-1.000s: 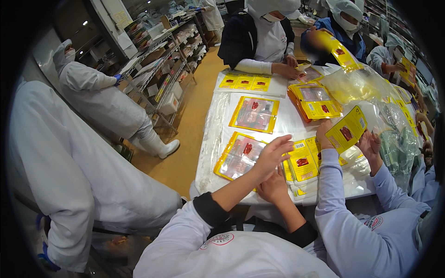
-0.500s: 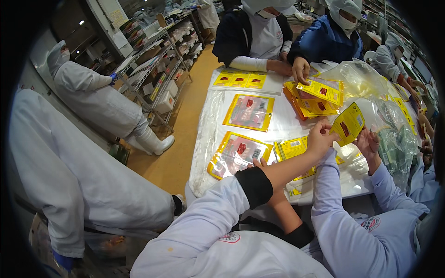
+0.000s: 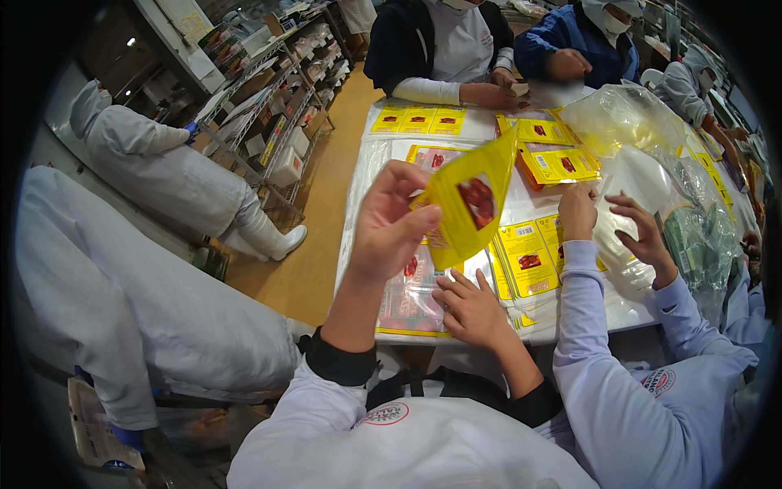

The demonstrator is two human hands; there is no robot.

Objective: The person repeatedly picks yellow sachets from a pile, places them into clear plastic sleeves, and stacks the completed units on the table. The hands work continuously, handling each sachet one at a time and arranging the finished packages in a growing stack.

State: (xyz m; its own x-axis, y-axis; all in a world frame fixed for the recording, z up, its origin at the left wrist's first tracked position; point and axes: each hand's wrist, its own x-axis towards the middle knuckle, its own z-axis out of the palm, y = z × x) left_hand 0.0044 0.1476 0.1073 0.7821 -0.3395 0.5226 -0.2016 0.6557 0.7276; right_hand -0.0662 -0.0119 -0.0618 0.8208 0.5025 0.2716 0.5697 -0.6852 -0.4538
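Note:
My left hand [image 3: 387,224] is raised over the near left of the table, thumb and fingers pinching the edge of a yellow printed label sheet [image 3: 472,208] with a red picture. The sheet is bent, tilted and slightly blurred. Below it, a clear pouch with a yellow border [image 3: 411,314] lies flat, partly covered by my left hand and the sheet. My right hand [image 3: 474,310] rests low at that pouch's right edge, fingers spread and holding nothing. Just right of it lies a spread of yellow labels [image 3: 529,257].
Beside me on the right, a co-worker's hands [image 3: 639,232] hover near a stack of yellow packs [image 3: 562,165]. Clear plastic bags [image 3: 692,244] lie at the right. Two people work across the white table [image 3: 362,187]. Wire shelving [image 3: 269,122] and standing people are at the left.
My left hand has swung left and up from beside the co-worker's hands, bringing the yellow label sheet. The co-worker's hands no longer touch it. My right hand stays near the pouch.

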